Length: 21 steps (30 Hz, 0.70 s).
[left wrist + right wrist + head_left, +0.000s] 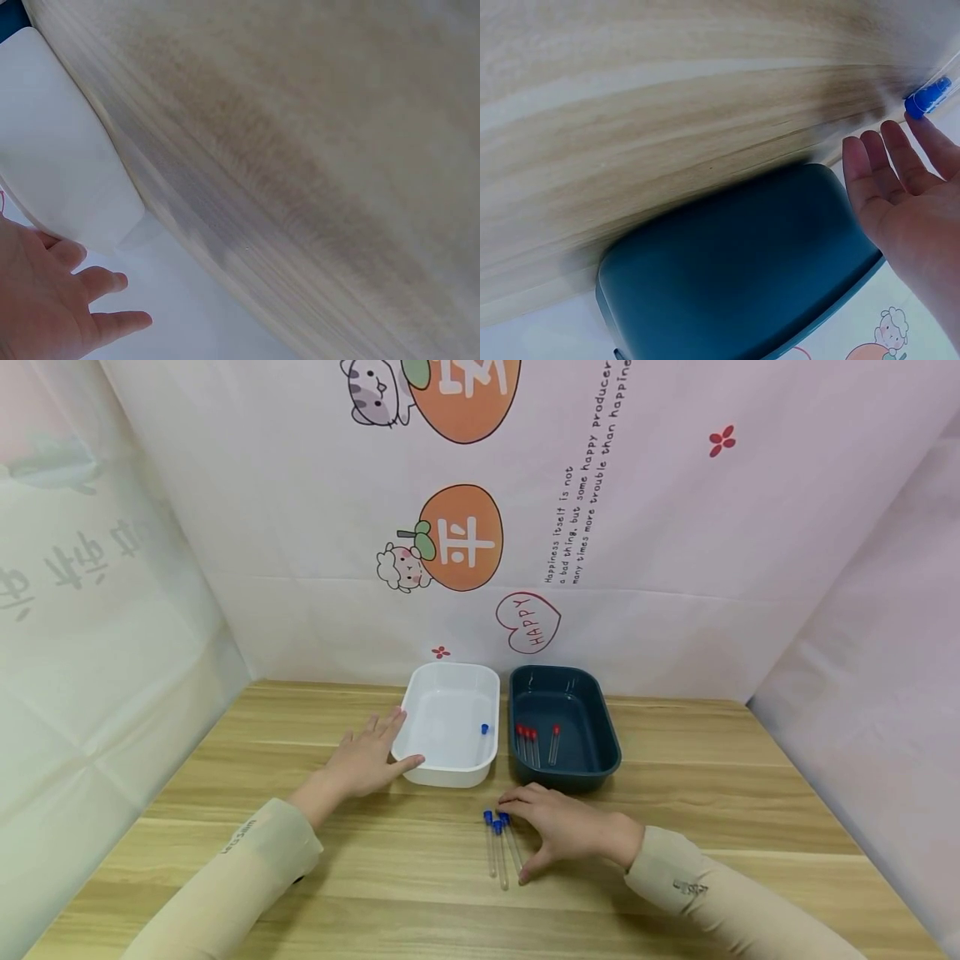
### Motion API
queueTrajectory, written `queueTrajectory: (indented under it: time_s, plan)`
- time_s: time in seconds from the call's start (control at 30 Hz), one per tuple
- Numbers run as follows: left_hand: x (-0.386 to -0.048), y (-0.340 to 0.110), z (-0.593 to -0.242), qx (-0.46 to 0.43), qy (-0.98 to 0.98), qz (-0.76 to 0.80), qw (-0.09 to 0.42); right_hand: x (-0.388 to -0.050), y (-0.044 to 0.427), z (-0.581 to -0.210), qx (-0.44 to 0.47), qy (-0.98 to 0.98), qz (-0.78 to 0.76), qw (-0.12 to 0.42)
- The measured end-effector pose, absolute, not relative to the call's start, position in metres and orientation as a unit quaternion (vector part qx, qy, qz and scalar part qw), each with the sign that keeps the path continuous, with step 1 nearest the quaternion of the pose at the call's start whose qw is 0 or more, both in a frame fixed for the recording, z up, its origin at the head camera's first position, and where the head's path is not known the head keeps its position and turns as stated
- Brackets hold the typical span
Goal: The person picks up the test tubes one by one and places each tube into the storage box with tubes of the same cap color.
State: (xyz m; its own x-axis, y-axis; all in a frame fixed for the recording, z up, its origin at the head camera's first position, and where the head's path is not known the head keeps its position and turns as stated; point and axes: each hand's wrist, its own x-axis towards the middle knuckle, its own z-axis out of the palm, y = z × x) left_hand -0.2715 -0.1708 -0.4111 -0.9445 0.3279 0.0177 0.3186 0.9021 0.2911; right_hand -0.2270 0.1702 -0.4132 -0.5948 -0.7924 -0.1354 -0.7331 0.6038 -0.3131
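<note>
Head view: right fingers beside blue-capped tubes

3 test tubes w/ blue tops, 4 tubes w/ red tops, 1 more blue top, 1 white tray & 1 dk. blue tray.

In the head view, the top orange drawing is cut off and both sleeves run off the bottom. In the left wrist view, the left edge chops the white box. In the right wrist view, a blurry blue-capped tube runs off the right edge.
</note>
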Motion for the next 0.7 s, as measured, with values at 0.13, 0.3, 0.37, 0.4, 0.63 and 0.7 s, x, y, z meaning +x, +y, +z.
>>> queueTrajectory:
  time_s: [0.13,0.3,0.37,0.4,0.63,0.7]
  plan:
    - [-0.2710,-0.1704,-0.4103,0.164,0.975,0.146,0.018,-0.2266,0.1696,-0.4120,-0.427,0.887,-0.116,0.135]
    - [-0.2703,-0.1703,-0.4087,0.164,0.975,0.148,0.017,-0.2283,0.1701,-0.4126,-0.425,0.888,-0.117,0.134]
    - [-0.2700,-0.1703,-0.4084,0.166,0.975,0.148,0.015,-0.2293,0.1706,-0.4132,-0.424,0.888,-0.116,0.133]
    - [-0.2700,-0.1702,-0.4083,0.166,0.975,0.148,0.016,-0.2297,0.1710,-0.4134,-0.424,0.888,-0.116,0.133]
    - [-0.2701,-0.1701,-0.4097,0.165,0.975,0.148,0.014,-0.2299,0.1732,-0.4113,-0.418,0.891,-0.115,0.134]
    - [-0.2702,-0.1705,-0.4101,0.166,0.975,0.147,0.014,-0.2293,0.1740,-0.4096,-0.419,0.892,-0.113,0.130]
